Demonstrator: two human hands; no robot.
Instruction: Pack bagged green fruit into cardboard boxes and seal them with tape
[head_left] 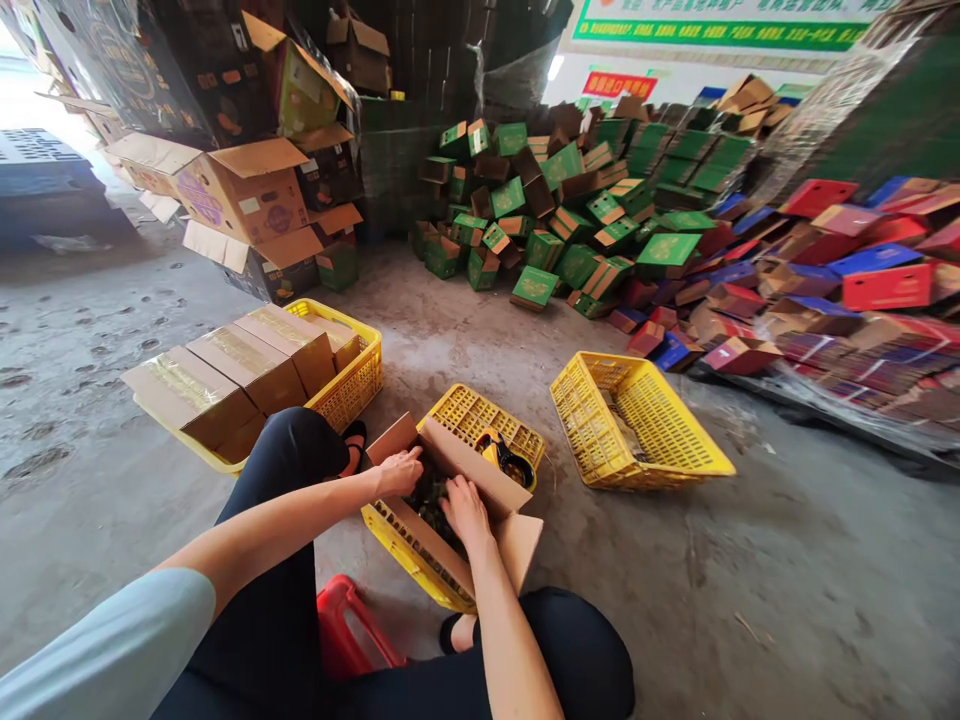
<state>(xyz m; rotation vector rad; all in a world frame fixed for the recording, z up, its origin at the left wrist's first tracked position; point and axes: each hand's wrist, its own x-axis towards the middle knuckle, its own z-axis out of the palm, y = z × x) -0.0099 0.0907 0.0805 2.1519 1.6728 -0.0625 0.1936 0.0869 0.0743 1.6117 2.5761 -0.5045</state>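
Note:
An open cardboard box (487, 475) with its flaps up sits on a yellow crate (409, 555) between my knees. Inside it lies a mass of dark, greenish-brown lumps (431, 508), too unclear to name. My left hand (400, 473) is at the box's far left end, its fingers drawn together; anything in them is hidden. Into the right side reaches my right hand (466, 512), fingers somewhat apart and bent down onto the dark contents. Just beyond the box, a tape dispenser (506, 458) rests on an upturned yellow crate (469, 410).
A yellow crate (349, 385) on the left holds several taped cartons (225, 365). Another yellow crate (645, 425) stands at right. Green boxes (536, 285) are heaped behind, with red and blue boxes (885, 285) farther right. A red stool (352, 630) is under me.

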